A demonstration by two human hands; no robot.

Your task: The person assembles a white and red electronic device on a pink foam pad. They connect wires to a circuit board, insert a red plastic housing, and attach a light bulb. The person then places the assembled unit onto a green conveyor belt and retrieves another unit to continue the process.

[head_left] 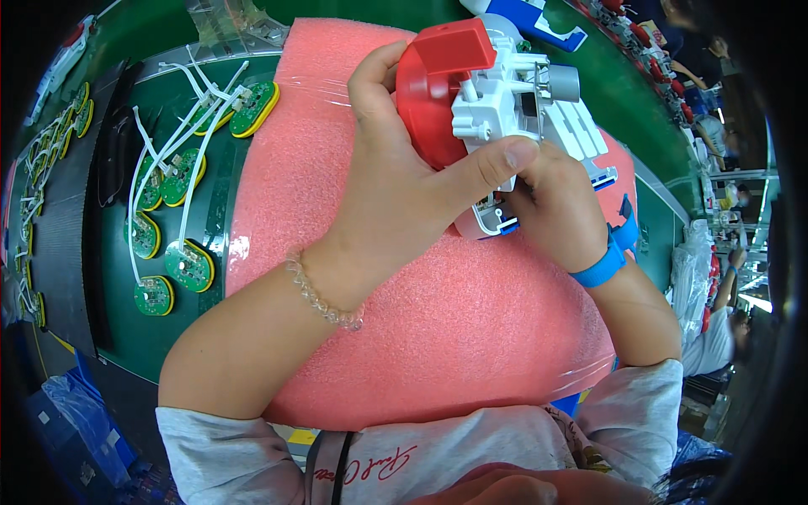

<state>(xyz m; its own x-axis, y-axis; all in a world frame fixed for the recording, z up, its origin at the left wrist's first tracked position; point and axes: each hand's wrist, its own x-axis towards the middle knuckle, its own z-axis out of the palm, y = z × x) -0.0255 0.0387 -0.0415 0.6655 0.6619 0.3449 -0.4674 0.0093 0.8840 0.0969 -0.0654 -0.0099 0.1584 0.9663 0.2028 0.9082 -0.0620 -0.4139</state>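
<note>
My left hand (396,181) is wrapped round the rounded red side of a red-and-white plastic device (497,105), its thumb lying across the white housing. The device is tilted over a pink foam pad (454,328), with its white inner frame uncovered. A grey cylinder (562,84), perhaps a motor, juts from its right side. My right hand (560,198) is closed at the near end of the housing, beside a blue-edged white part. Its fingertips are mostly hidden, and I cannot make out whether they pinch anything small.
Several green circuit boards (189,265) with yellow edges and white cables lie on the green table to the left. Beyond a black divider (63,210) are more boards. A blue-and-white plastic part (539,21) lies at the far side. Other people work along a line at right.
</note>
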